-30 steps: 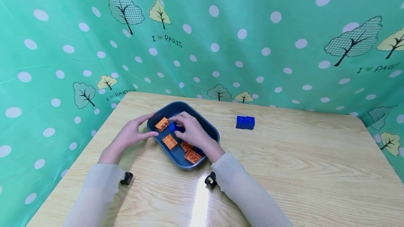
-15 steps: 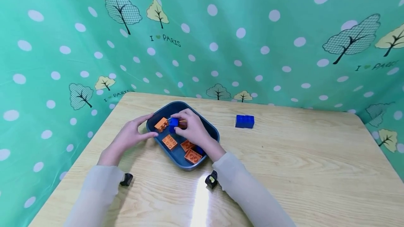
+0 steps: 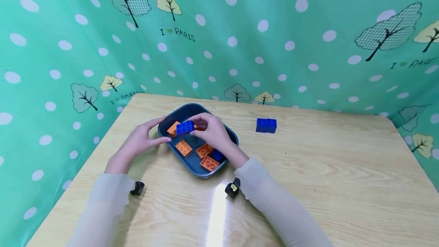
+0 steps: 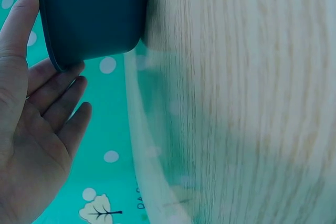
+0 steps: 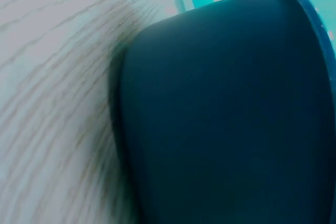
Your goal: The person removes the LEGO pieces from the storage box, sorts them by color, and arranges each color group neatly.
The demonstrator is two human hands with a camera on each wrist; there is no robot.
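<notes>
My right hand [image 3: 214, 132] pinches a blue toy brick [image 3: 185, 127] above the dark blue bin [image 3: 194, 163], studs facing the camera. Another orange piece peeks out beside its fingers. Around the bin's left corner, my left hand [image 3: 138, 142] spreads thumb and fingers, touching the rim. The left wrist view shows those fingers fairly straight at the bin's edge. Inside lie several orange bricks, one studs up [image 3: 183, 148] near the left wall and an upturned one [image 3: 209, 163] at the near end. A second blue brick [image 3: 218, 155] lies there, partly under the right wrist.
A separate blue brick [image 3: 265, 125] rests on the wooden table [image 3: 326, 170], right of the bin. Behind the table hangs a green dotted cloth [image 3: 288, 22]. The bin's outer wall [image 5: 226, 108] fills much of the right wrist view.
The right hand has lifted the blue brick up from the bin floor and turned it, so its studs now show. The left hand stays at the rim. The head view has tilted slightly.
</notes>
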